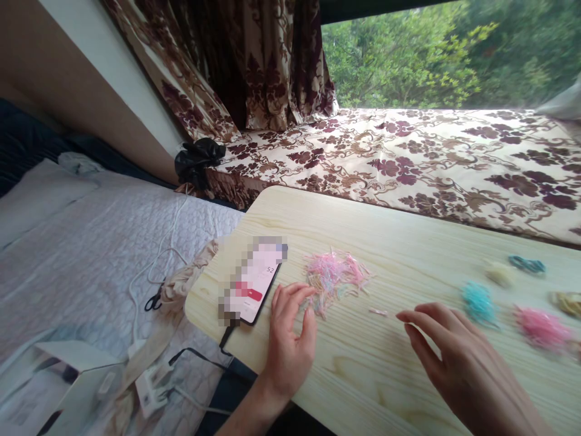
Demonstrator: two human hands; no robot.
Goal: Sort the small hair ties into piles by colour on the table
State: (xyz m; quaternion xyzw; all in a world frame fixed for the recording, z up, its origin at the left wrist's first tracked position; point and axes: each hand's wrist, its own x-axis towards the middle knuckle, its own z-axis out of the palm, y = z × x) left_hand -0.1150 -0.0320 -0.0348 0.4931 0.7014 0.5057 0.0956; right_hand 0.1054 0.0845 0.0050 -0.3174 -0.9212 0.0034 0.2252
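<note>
My left hand (290, 342) rests at the near-left edge of a loose pile of thin pink, white and pale mixed strips (333, 272). Its thumb and fingers are apart, the fingertips close to the strips; whether they touch them I cannot tell. One small pink strip (378, 312) lies alone to the right of the pile. Just right of that strip, my right hand (454, 354) hovers palm down over the table. Its thumb and index tips are near each other with a small gap, and nothing shows between them.
On the wooden table (363, 375), small heaps lie at right: turquoise (479, 301), pink (542, 327), cream (500, 274), dark teal (526, 264) and tan (567, 303). A phone (258, 284) with a plugged cable lies left. Beyond are a power strip (152, 387) and a bed (100, 224).
</note>
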